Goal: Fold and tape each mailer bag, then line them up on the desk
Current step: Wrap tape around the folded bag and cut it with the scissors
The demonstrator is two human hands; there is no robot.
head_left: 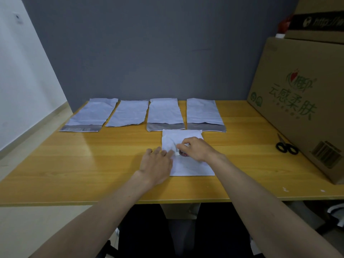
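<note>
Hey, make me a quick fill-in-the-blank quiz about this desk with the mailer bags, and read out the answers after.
1. The row at the back of the wooden desk holds ____ white mailer bags.
2. The black-handled scissors lie beside the large cardboard ____.
3. The right hand holds a roll of ____ on the folded white mailer bag.
4. The ____ hand presses that bag flat.

Answers: four; box; tape; left.
</note>
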